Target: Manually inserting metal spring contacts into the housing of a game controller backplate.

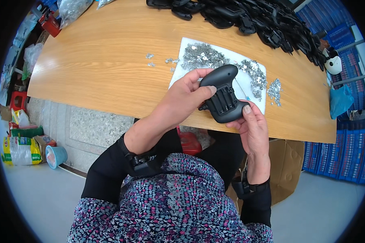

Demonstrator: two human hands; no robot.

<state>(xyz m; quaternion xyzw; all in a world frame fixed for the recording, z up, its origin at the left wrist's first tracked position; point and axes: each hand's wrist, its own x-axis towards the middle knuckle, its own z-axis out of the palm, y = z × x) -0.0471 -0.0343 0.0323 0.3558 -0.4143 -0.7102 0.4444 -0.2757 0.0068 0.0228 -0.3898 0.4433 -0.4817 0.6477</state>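
Observation:
Between my two hands I hold a black game controller (224, 97), tilted, with its underside and open battery compartment facing up. The compartment looks bare of batteries. My left hand (186, 95) grips its upper left part, thumb lying across the back by the compartment's edge. Around the lower right grip my right hand (252, 124) is closed, its thumb on the shell. Just beyond the controller lies a white foam sheet (181, 56) bearing heaps of small silvery metal pieces (205, 55). A thin tool with a blue end (247, 97) rests on the sheet, partly hidden by the controller.
Many black controllers (247, 20) are piled along the far right of the wooden table (97, 56). Loose metal pieces (275, 91) lie right of the sheet, with a few more to its left. Blue crates (336, 156) stand at the right. A cardboard box (288, 166) is below the table edge.

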